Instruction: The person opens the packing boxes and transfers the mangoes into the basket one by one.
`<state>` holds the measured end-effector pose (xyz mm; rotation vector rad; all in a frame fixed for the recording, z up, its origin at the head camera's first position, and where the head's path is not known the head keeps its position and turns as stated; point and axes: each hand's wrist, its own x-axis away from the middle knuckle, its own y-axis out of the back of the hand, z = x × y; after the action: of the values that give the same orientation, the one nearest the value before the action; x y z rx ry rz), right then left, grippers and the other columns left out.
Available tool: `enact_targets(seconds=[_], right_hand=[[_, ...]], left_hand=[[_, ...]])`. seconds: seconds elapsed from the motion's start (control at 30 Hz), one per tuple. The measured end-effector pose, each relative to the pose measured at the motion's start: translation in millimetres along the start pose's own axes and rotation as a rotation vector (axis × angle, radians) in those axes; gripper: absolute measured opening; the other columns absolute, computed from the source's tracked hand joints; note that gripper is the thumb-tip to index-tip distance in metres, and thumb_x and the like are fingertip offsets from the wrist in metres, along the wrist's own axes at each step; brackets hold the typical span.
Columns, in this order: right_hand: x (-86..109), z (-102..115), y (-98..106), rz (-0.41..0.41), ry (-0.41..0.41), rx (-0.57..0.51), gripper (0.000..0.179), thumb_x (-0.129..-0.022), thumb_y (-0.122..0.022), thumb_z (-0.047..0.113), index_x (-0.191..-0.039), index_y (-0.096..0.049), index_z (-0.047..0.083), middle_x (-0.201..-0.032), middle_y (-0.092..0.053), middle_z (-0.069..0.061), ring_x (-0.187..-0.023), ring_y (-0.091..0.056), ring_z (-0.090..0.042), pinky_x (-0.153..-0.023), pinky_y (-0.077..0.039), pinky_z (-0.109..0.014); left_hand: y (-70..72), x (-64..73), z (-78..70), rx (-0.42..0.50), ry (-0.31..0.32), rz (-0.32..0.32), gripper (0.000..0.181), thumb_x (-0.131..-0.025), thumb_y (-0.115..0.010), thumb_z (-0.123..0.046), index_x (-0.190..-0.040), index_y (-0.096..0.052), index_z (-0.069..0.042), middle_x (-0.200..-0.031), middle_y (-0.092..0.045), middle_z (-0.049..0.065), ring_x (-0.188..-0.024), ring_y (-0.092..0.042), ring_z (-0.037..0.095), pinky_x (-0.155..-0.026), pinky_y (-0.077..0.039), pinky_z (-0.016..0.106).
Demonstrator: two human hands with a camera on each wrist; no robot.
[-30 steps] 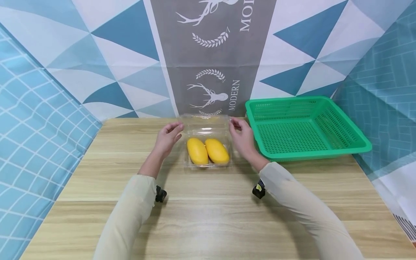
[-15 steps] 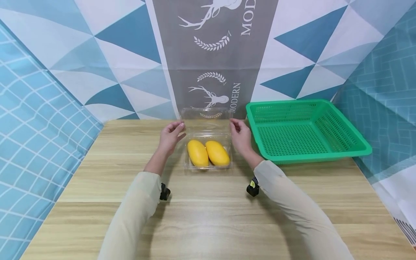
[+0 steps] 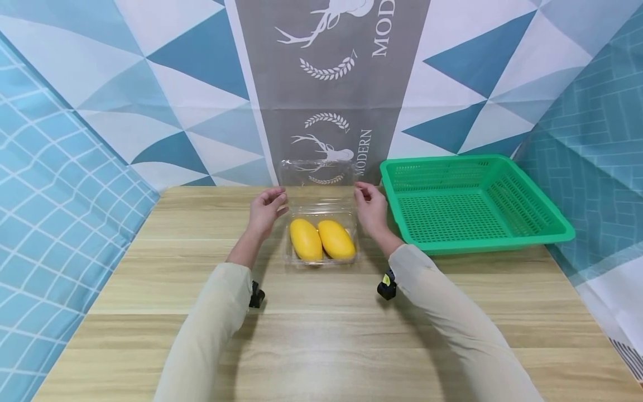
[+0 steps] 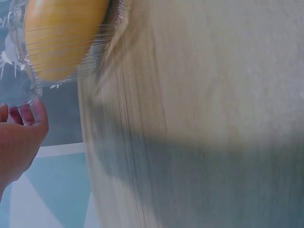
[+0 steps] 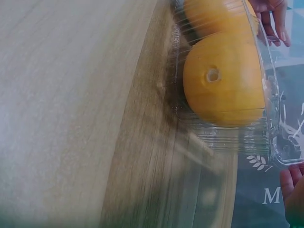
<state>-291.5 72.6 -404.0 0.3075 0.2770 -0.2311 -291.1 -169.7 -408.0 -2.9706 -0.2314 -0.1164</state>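
Two yellow mangoes (image 3: 306, 239) lie side by side in the base of a clear plastic clamshell box (image 3: 346, 215). Its lid (image 3: 318, 192) stands raised at the back, hinged to the base. My left hand (image 3: 264, 213) pinches the lid's left edge, and its fingertips meet the plastic in the left wrist view. On the other side, my right hand (image 3: 373, 211) pinches the lid's right edge. The right wrist view shows the stem end of one mango (image 5: 223, 80) through the clear wall, with the right fingers (image 5: 287, 183) at the lid's edge.
To the right of the box, close to my right hand, stands a green slatted plastic basket (image 3: 454, 245). The wooden table (image 3: 321, 335) ends at a patterned cloth backdrop (image 3: 321, 84). Blue cloths hang at both sides.
The lid has swung up to a more upright position, with both hands at its edges. My forearms have shifted slightly inward. The mangoes have stayed in the base.
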Motion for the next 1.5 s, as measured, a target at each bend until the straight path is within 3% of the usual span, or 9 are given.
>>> enact_targets(seconds=[0.33,0.5,0.77,0.93,1.17,1.3,1.5], right_hand=[[-1.1,-5.6,2.9,0.004,-0.026,0.014,0.026,-0.094,-0.055,0.011,-0.117,-0.064,0.003,-0.098,-0.066,-0.018,-0.083,-0.057,-0.022,-0.065,-0.045,-0.016],[-2.1,-7.3,0.3,-0.010,-0.047,0.007,0.026,-0.093,-0.055,0.011,-0.116,-0.064,0.003,-0.095,-0.065,-0.019,-0.080,-0.055,-0.021,-0.062,-0.043,-0.014],[-2.1,-10.3,-1.3,0.022,-0.080,0.050,0.030,-0.091,-0.055,0.008,-0.121,-0.061,0.003,-0.092,-0.063,-0.017,-0.078,-0.053,-0.017,-0.063,-0.041,-0.013],[-2.0,-10.1,-2.4,0.039,-0.096,0.050,0.033,-0.090,-0.057,0.005,-0.123,-0.060,0.002,-0.096,-0.064,-0.020,-0.082,-0.056,-0.020,-0.065,-0.042,-0.012],[-2.7,-9.3,-2.3,0.039,-0.077,0.072,0.032,-0.090,-0.057,0.004,-0.121,-0.060,-0.001,-0.098,-0.064,-0.023,-0.088,-0.059,-0.028,-0.078,-0.050,-0.028],[-2.7,-10.3,-2.3,0.058,-0.062,0.116,0.034,-0.089,-0.055,0.003,-0.122,-0.059,-0.002,-0.099,-0.065,-0.023,-0.091,-0.060,-0.031,-0.084,-0.051,-0.036],[-1.9,-10.9,-3.9,0.096,-0.073,0.125,0.037,-0.089,-0.054,0.002,-0.125,-0.057,-0.002,-0.102,-0.065,-0.023,-0.094,-0.060,-0.031,-0.087,-0.051,-0.037]], left_hand=[[-4.7,-1.2,4.6,-0.030,0.016,-0.005,0.036,-0.094,-0.052,-0.006,-0.129,-0.049,0.004,-0.098,-0.053,0.004,-0.096,-0.056,0.021,-0.099,-0.045,0.049],[-4.1,-0.9,4.2,-0.052,0.023,-0.017,0.034,-0.094,-0.053,-0.008,-0.127,-0.052,0.002,-0.094,-0.053,-0.002,-0.088,-0.056,0.015,-0.093,-0.052,0.041],[-4.0,-2.2,4.9,-0.072,0.041,-0.025,0.033,-0.094,-0.054,-0.008,-0.126,-0.054,0.001,-0.096,-0.053,0.003,-0.088,-0.055,0.016,-0.083,-0.055,0.032],[-4.6,-3.4,4.4,-0.076,0.035,-0.030,0.036,-0.094,-0.053,-0.008,-0.128,-0.051,0.002,-0.099,-0.053,0.004,-0.092,-0.055,0.019,-0.090,-0.053,0.037],[-4.0,-3.9,4.4,-0.087,0.038,-0.026,0.036,-0.095,-0.051,-0.007,-0.130,-0.050,0.002,-0.100,-0.052,0.005,-0.081,-0.053,0.010,-0.096,-0.049,0.042],[-2.1,-3.5,4.7,-0.094,0.044,-0.015,0.037,-0.095,-0.052,-0.007,-0.131,-0.049,0.002,-0.098,-0.052,0.003,-0.082,-0.053,0.011,-0.093,-0.052,0.038],[0.9,-2.3,5.6,-0.102,0.064,-0.013,0.038,-0.095,-0.052,-0.008,-0.132,-0.049,0.000,-0.096,-0.050,0.001,-0.083,-0.052,0.011,-0.080,-0.054,0.026]])
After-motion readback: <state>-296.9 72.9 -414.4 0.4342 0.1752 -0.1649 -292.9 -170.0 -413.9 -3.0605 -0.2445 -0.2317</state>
